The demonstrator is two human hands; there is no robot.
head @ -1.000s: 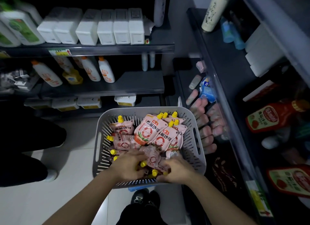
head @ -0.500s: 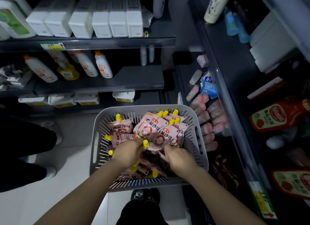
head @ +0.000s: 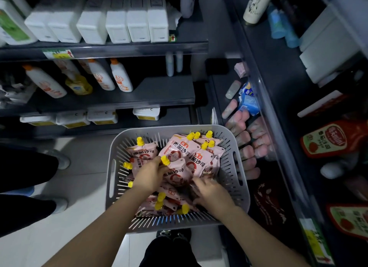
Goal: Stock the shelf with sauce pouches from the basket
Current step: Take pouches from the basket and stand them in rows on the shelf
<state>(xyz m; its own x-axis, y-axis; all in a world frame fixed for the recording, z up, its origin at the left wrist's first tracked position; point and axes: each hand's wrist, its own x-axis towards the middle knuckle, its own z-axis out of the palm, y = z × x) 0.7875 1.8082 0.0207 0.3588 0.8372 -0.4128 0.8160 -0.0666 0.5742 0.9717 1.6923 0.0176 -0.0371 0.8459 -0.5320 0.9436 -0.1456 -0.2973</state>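
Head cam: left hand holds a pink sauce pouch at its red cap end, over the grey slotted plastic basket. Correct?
Not quite: the cap is yellow, not red, as the head view shows. The left hand does hold a pink sauce pouch at its yellow screw cap end, over the grey slotted plastic basket.

**Dark shelves [head: 155,91] on two sides, a pale tiled floor [head: 39,237], a grey basket [head: 244,189].**

Beyond the left hand [head: 149,175], the top shelf [head: 119,47] carries white containers [head: 117,19] in a row. The shelf under it carries white bottles [head: 120,77] with orange caps and one yellow bottle [head: 79,85], and the lowest carries flat white tubs [head: 102,117]. Right of the right hand [head: 211,193], a low shelf [head: 219,87] holds pink packs [head: 245,153] in a row, with blue packs [head: 249,103] further away. The higher shelf [head: 278,87] there carries a red ketchup pouch [head: 326,141]. The basket under both hands is full of pouches, and the left hand grips one sauce pouch [head: 175,173].
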